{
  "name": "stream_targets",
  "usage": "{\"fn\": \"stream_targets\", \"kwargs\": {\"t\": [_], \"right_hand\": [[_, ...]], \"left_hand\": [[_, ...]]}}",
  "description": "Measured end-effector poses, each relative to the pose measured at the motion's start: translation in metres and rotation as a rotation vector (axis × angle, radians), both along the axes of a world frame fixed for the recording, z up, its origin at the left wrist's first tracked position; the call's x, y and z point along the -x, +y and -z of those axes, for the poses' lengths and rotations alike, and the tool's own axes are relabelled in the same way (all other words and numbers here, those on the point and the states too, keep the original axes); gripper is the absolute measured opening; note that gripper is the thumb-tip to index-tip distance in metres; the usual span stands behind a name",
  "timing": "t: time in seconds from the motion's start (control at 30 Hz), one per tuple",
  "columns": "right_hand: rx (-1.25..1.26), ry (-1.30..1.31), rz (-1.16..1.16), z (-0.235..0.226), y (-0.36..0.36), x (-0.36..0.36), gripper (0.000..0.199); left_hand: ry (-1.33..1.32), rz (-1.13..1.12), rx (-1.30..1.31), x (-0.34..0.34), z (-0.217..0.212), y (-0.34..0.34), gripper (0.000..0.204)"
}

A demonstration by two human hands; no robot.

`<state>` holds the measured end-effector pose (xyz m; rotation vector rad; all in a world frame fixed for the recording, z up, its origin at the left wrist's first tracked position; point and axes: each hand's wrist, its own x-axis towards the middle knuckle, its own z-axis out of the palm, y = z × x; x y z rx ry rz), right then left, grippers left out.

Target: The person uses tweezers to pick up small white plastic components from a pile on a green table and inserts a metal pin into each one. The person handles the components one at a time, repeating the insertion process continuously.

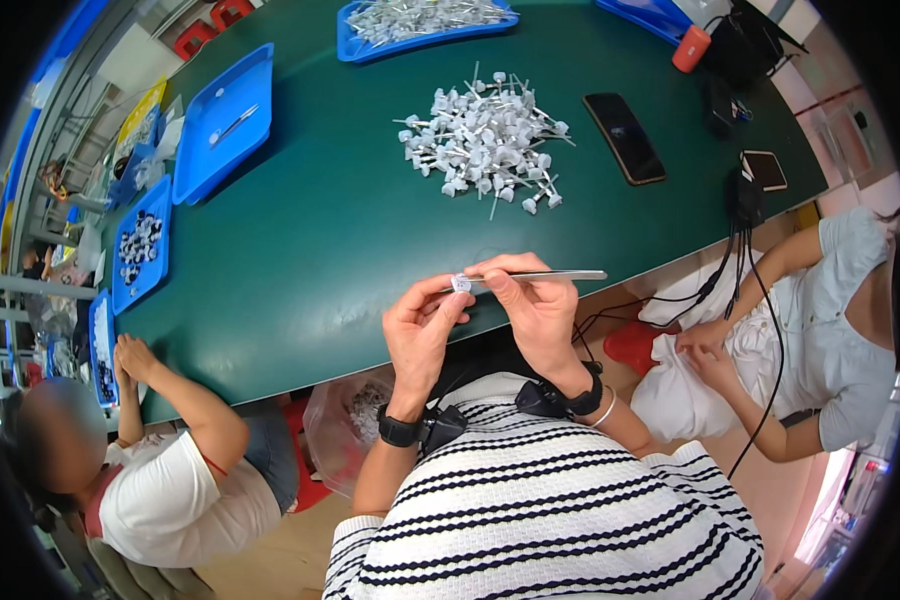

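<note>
Close to the table's near edge, my left hand point(422, 325) pinches a small white plastic part point(461, 284) between thumb and fingers. My right hand point(535, 300) is closed around metal tweezers point(560, 275), whose back end points right and whose tip meets the white part. Just what the tip touches there is too small to make out. Beyond my hands lies a loose pile of small white parts point(485, 140) with thin stems.
A blue tray of similar parts point(430, 38) stands at the far side. To the left are a blue tray with tweezers point(225, 125) and one with black-and-white parts point(140, 245). A phone point(624, 138) lies right of the pile. Co-workers sit on both sides; dark cables hang at right.
</note>
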<state>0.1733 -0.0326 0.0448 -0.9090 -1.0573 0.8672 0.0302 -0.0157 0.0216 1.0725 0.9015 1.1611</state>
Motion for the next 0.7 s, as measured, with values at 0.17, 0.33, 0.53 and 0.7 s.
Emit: {"fn": "stream_targets", "kwargs": {"t": [0.17,0.33,0.53,0.7], "right_hand": [[0.023,-0.044,0.052,0.0055,0.0028,0.0011,0.013],[0.007,-0.072,0.067,0.0050,0.0042,0.0008,0.013],[0.017,-0.090,0.079,0.0059,0.0046,0.0012,0.013],[0.014,-0.098,0.087,0.0076,0.0053,0.0022,0.012]], "left_hand": [[0.005,-0.020,-0.025,-0.0031,0.0030,0.0013,0.023],[0.029,-0.043,-0.042,-0.0057,0.0015,-0.0015,0.022],[0.046,-0.045,-0.042,-0.0052,0.0027,-0.0022,0.022],[0.057,-0.046,-0.037,-0.0048,0.0030,-0.0021,0.022]]}}
